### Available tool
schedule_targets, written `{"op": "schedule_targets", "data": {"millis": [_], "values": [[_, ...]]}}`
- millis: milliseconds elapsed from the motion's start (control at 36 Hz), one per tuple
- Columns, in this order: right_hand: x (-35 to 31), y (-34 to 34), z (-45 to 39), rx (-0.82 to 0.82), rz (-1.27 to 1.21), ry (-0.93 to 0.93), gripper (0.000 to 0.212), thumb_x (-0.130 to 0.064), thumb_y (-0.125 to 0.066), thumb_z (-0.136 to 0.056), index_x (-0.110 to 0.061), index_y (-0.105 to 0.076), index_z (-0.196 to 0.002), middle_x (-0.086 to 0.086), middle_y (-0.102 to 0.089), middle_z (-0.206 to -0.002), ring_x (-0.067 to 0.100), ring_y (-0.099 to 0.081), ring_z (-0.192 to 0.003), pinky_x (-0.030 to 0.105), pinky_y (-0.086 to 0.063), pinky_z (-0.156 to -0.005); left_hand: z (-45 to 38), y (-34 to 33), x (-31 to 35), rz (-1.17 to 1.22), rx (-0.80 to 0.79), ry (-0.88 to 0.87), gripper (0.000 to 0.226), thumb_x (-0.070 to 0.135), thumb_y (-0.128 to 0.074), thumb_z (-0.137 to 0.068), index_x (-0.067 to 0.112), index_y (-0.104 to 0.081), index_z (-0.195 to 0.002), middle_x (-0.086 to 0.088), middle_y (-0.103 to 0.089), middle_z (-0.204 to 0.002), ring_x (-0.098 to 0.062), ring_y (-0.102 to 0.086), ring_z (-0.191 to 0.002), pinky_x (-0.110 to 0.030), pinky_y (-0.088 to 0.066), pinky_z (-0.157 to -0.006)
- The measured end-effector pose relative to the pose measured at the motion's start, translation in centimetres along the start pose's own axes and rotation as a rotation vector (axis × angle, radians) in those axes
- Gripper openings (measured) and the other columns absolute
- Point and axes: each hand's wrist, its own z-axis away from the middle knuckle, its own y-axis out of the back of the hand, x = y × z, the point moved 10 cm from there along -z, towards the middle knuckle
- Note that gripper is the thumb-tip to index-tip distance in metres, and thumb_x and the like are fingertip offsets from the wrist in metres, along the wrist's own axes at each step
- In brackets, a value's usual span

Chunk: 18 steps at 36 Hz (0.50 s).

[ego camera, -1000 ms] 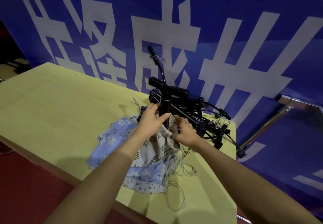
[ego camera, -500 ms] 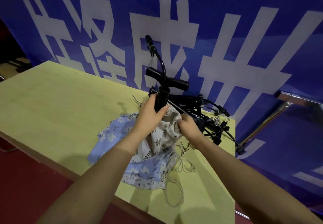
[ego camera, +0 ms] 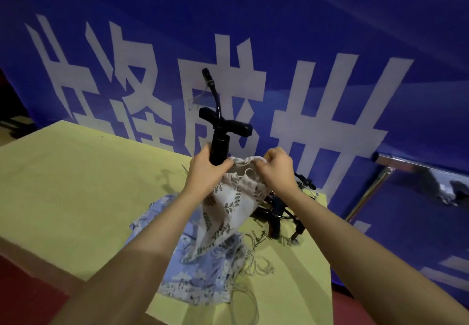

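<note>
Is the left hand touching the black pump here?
Touching. Head view: the left hand grips the black pump by its barrel, just above the leaf-print bag mouth.

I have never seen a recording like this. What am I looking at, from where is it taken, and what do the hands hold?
There is no machine here. The camera sits on a person's head and looks forward and down, so the two bare arms are that person's own. The left hand grips the barrel of a black hand pump, which stands in a leaf-print drawstring bag. The right hand pinches the bag's rim. On the yellow-green table lie blue flowered bags and more black pumps. Behind hangs a blue banner with white characters.
</note>
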Motion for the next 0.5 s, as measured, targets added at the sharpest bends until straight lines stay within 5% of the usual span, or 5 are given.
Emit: {"op": "schedule_targets", "data": {"millis": [83, 167, 278, 417, 500], "values": [[0.1, -0.6, 0.3, -0.073, -0.02, 0.028, 0.01, -0.003, -0.053, -0.087, -0.012, -0.05, -0.092, 0.006, -0.057, -0.088, 0.024, -0.055, -0.076, 0.033, -0.045, -0.063, 0.2, -0.5, -0.3, 0.028, -0.042, 0.019, 0.024, 0.025, -0.068, -0.08, 0.021, -0.052, -0.097, 0.004, -0.06, -0.085, -0.009, -0.057, -0.078, -0.024, -0.043, -0.059], [-0.9, -1.2, 0.8, -0.196, 0.064, 0.135, 0.044, 0.002, -0.043, -0.086, -0.022, -0.05, -0.123, 0.0, -0.054, -0.097, 0.018, -0.053, -0.08, 0.037, -0.05, -0.068, -0.1, -0.9, -0.1, 0.046, -0.084, 0.032, 0.023, 0.02, -0.066, -0.08, 0.021, -0.051, -0.097, 0.003, -0.057, -0.082, -0.011, -0.055, -0.073, -0.024, -0.042, -0.058], [-1.2, -1.7, 0.9, -0.289, 0.219, 0.213, 0.038, -0.002, -0.05, -0.085, -0.018, -0.065, -0.116, -0.001, -0.06, -0.107, 0.016, -0.057, -0.096, 0.034, -0.049, -0.087, -0.4, -1.2, 0.3, 0.043, -0.111, 0.013, 0.025, 0.019, -0.065, -0.081, 0.023, -0.053, -0.102, 0.006, -0.059, -0.086, -0.008, -0.056, -0.079, -0.022, -0.044, -0.061], [0.2, -2.7, 1.5, -0.332, 0.254, 0.189, 0.016, -0.022, -0.059, -0.087, -0.015, -0.07, -0.097, 0.002, -0.068, -0.09, 0.019, -0.063, -0.081, 0.04, -0.054, -0.075, 0.2, -1.7, -0.9, 0.063, -0.118, 0.051, 0.02, 0.016, -0.065, -0.079, 0.026, -0.05, -0.087, 0.006, -0.054, -0.075, -0.012, -0.053, -0.069, -0.024, -0.04, -0.058], [0.6, -3.1, 1.9, -0.333, 0.271, 0.177, 0.021, -0.026, -0.052, -0.092, -0.02, -0.065, -0.107, 0.001, -0.071, -0.092, 0.02, -0.065, -0.078, 0.044, -0.055, -0.074, 0.6, -1.9, -1.9, 0.061, -0.115, 0.084, 0.025, 0.018, -0.067, -0.075, 0.031, -0.046, -0.077, 0.007, -0.053, -0.071, -0.013, -0.052, -0.066, -0.028, -0.04, -0.059]]}}
